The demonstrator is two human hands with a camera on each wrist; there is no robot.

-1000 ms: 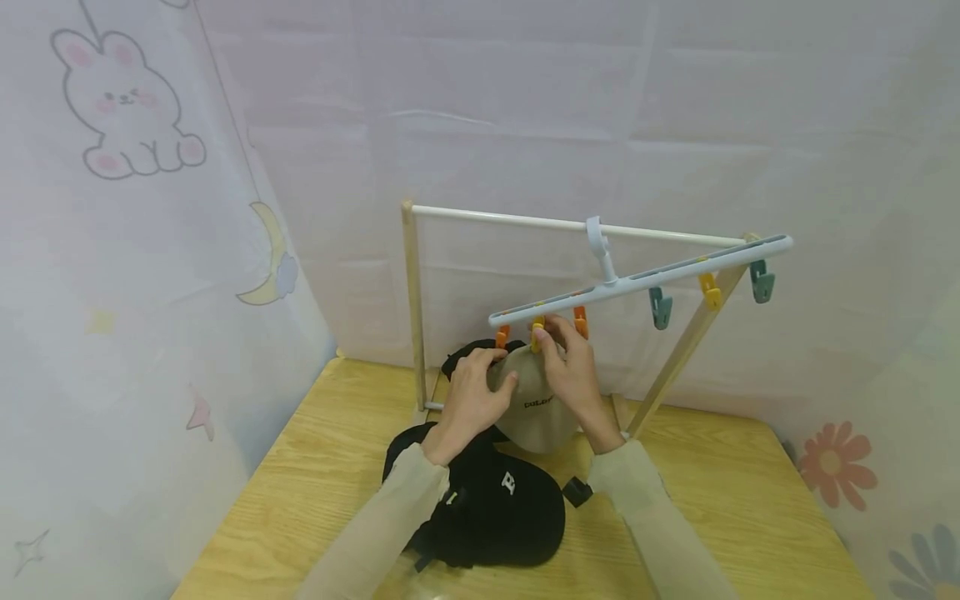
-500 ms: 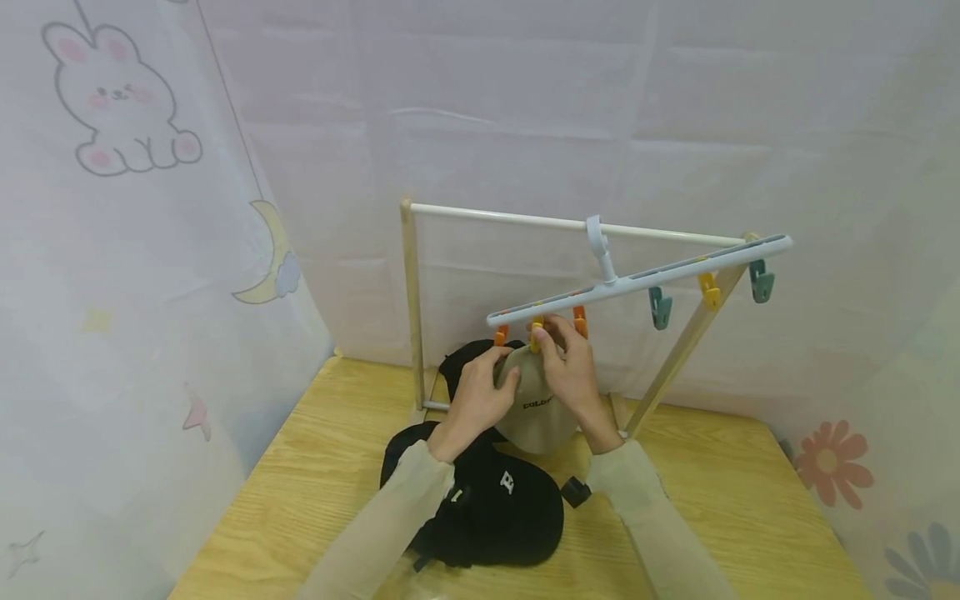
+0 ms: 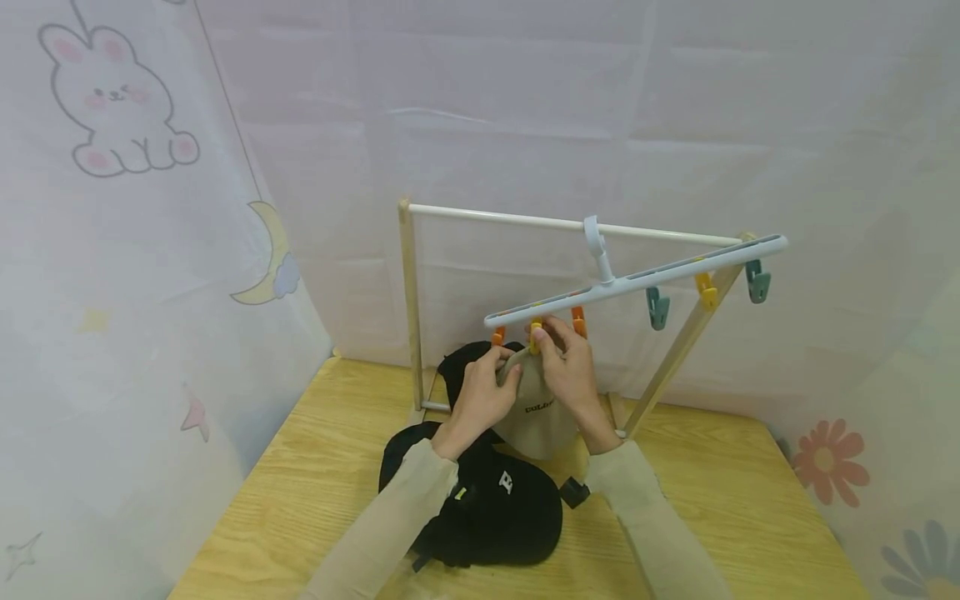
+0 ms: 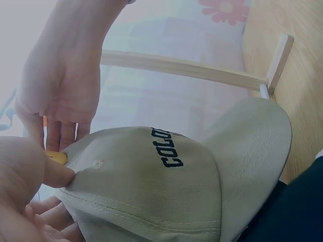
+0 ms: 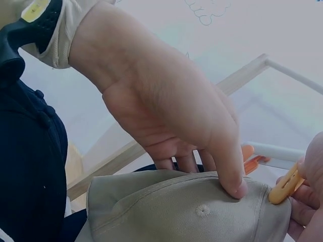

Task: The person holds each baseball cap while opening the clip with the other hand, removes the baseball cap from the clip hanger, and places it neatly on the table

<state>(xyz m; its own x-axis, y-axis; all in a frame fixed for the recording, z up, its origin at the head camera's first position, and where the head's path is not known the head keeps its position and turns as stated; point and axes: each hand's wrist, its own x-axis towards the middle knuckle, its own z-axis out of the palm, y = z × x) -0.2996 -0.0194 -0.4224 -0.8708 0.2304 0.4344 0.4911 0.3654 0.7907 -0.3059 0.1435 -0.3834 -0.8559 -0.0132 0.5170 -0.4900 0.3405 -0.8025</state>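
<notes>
shifted left hand [image 3: 481,397] slightly nearer yellow plastic clip [image 3: 536,336], pinching beige rounded fabric cap [image 3: 532,433] just below it; squeezing clip with right hand [image 3: 567,367]. probably light, soft; best pinched by the crown.

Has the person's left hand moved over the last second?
Yes, slightly: in the head view, the left hand has shifted right, away from the rack's left post.

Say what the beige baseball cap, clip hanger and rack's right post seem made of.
Beige baseball cap: matte woven fabric, perhaps cotton, with stitched seams. Clip hanger: probably smooth plastic, given its moulded, pale-blue look. Right post: apparently matte wood, from its tan colour.
</notes>
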